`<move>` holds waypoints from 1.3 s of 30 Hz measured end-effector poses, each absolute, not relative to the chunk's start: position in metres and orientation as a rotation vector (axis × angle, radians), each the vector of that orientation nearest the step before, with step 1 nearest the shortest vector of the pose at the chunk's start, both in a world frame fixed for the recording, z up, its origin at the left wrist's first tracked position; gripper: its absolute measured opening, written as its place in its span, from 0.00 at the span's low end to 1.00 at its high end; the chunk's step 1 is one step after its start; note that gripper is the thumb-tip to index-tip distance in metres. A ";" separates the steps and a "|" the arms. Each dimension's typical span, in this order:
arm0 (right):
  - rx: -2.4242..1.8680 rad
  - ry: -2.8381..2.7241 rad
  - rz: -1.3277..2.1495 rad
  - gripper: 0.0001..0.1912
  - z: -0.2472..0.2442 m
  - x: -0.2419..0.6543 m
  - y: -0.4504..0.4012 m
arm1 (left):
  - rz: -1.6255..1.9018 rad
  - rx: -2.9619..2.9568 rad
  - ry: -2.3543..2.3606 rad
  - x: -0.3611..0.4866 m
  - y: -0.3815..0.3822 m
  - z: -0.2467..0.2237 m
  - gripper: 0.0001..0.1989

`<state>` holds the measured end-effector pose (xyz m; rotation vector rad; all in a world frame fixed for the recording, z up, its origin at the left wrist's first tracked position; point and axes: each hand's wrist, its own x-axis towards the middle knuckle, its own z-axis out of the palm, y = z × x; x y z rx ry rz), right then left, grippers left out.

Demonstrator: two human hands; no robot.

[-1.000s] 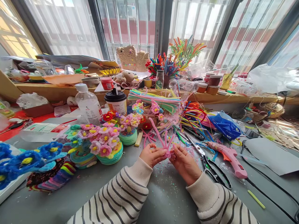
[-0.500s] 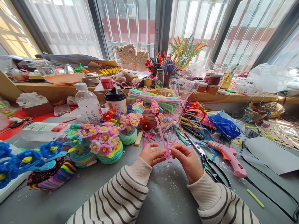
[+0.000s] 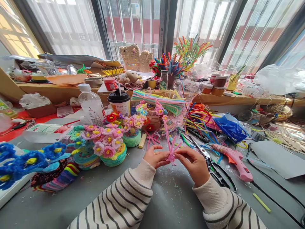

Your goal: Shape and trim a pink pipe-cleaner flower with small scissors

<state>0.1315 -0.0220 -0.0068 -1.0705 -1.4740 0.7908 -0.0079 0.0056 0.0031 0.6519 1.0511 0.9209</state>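
Between my fingertips is a small pink pipe-cleaner piece (image 3: 171, 155), bunched at the bottom with several fuzzy stems sticking up. My left hand (image 3: 156, 157) pinches it from the left side. From the right, my right hand (image 3: 193, 161) grips its edge between thumb and forefinger. Past my hands lie loose pink pipe cleaners (image 3: 152, 138) on the grey table (image 3: 171, 203), which is sprinkled with glitter below the piece. Black-handled scissors (image 3: 212, 162) rest just right of my right hand, and a pink glue gun (image 3: 234, 159) lies beyond them.
Pots of pipe-cleaner flowers (image 3: 111, 143) stand at left, near a plastic bottle (image 3: 91, 105) and a lidded cup (image 3: 119, 103). A bundle of pastel pipe cleaners (image 3: 159, 101) lies behind my hands. The glue gun's cord (image 3: 274, 197) runs along the right, near a blue packet (image 3: 231, 127).
The view has shifted very slightly. Both hands keep the pink piece in nearly the same place, with only small finger movement.
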 end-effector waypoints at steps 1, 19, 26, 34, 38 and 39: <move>-1.070 -1.507 0.749 0.04 -0.006 0.132 -0.022 | 0.929 0.655 1.053 -0.008 0.005 0.003 0.22; -1.033 -1.271 1.018 0.07 -0.009 0.131 -0.023 | 1.031 0.634 1.016 -0.007 0.004 0.007 0.23; -1.032 -1.325 0.984 0.07 -0.010 0.131 -0.024 | 1.008 0.651 1.022 -0.007 0.004 0.002 0.24; -1.063 -1.569 0.743 0.06 -0.005 0.131 -0.027 | 0.940 0.621 1.052 -0.007 0.004 0.005 0.22; -1.070 -1.615 0.663 0.07 -0.005 0.131 -0.027 | 0.918 0.640 1.064 -0.008 0.005 0.005 0.22; -1.076 -1.619 0.645 0.07 -0.006 0.131 -0.026 | 0.913 0.644 1.064 -0.008 0.005 0.005 0.21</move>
